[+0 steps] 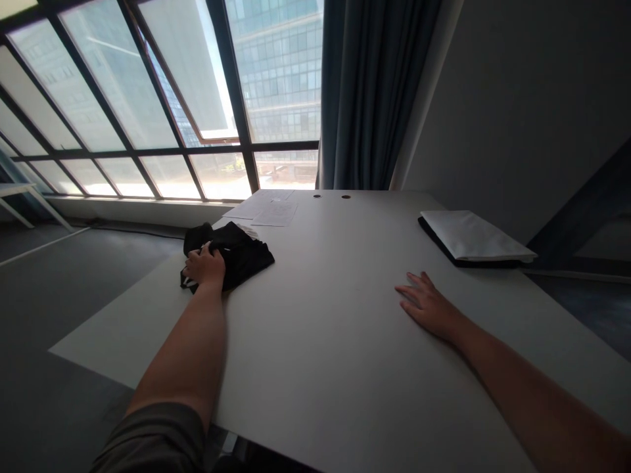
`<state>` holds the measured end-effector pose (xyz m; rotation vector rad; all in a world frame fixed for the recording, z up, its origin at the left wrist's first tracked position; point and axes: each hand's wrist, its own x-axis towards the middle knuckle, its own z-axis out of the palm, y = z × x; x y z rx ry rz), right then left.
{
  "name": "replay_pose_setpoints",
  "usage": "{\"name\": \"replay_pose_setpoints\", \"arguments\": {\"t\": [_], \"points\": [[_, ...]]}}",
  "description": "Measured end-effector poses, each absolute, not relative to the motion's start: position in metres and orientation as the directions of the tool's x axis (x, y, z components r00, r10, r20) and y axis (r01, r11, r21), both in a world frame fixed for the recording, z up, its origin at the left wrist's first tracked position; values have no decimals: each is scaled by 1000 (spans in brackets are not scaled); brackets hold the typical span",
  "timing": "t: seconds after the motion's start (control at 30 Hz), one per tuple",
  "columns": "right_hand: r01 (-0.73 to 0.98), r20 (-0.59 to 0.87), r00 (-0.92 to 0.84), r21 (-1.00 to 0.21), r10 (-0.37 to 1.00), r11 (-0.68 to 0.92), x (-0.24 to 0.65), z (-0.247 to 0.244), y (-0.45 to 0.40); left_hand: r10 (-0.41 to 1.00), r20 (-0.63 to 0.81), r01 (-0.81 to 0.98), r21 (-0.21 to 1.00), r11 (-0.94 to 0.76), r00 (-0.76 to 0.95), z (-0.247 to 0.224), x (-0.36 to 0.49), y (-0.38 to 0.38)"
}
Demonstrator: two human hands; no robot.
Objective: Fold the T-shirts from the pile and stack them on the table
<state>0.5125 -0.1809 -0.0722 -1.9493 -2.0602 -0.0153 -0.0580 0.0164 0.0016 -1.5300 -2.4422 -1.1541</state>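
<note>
At the left side of the white table (325,328), my left hand (204,264) has its fingers closed on a crumpled black cloth item (246,256), perhaps a garment or a bag; its exact kind I cannot make out. Some thin white strips show at its edge near my fingers. My right hand (424,302) rests on the right part of the tabletop, fingers spread, with nothing in it. Beyond that hand, at the right edge, lies a flat white folded thing or packet (473,236) on top of something black.
Printed paper sheets (275,213) lie at the table's far left corner, behind the black cloth. Two round holes (346,196) are set near the far edge. A dark curtain (374,92) and large windows (280,72) stand behind. Another white table (20,190) is at far left.
</note>
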Motion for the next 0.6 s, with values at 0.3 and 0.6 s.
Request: {"name": "replay_pose_setpoints", "arguments": {"t": [0.3,0.6], "points": [[905,180,-272,-286,945,315,450,-44,-203,779,620,823,393,-409,91,19,41,-17],[862,425,-237,-323,874,391,439,-19,-226,228,277,120,358,-926,934,-1,139,-103]]}}
